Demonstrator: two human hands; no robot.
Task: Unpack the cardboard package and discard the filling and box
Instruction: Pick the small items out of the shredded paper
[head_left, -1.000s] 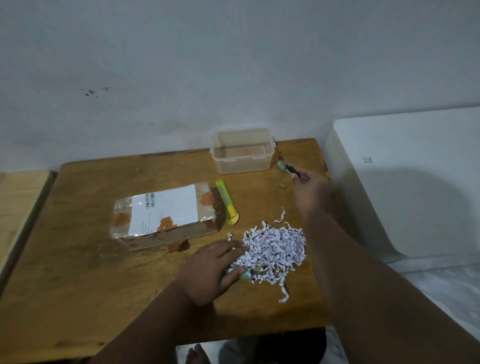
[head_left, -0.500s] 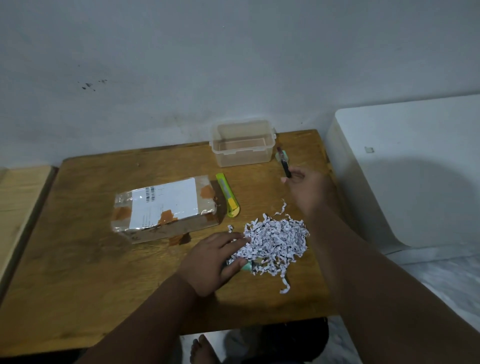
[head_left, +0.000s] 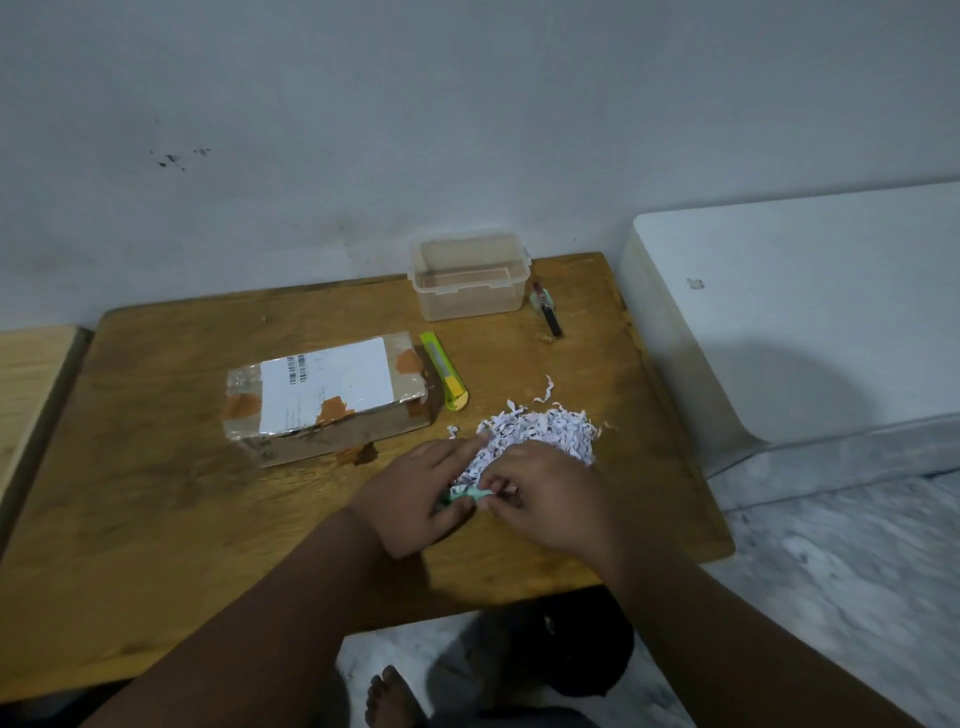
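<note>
Fingers of left hand (head_left: 421, 491) and right hand (head_left: 540, 496) pinch mint-green item (head_left: 465, 492) at near edge of shredded paper (head_left: 545, 434). Cardboard box (head_left: 327, 397) left: barcode label, text illegible. Table (head_left: 156, 467) front bare.

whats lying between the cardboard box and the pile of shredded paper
In the head view, a yellow-green utility knife lies on the table between the cardboard box and the shredded paper, close beside the box's right end. Otherwise that stretch is bare wood.

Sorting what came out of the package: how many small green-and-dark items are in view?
2: one right of the clear container; one between both hands, partly hidden by shredded paper. More may be buried.
</note>
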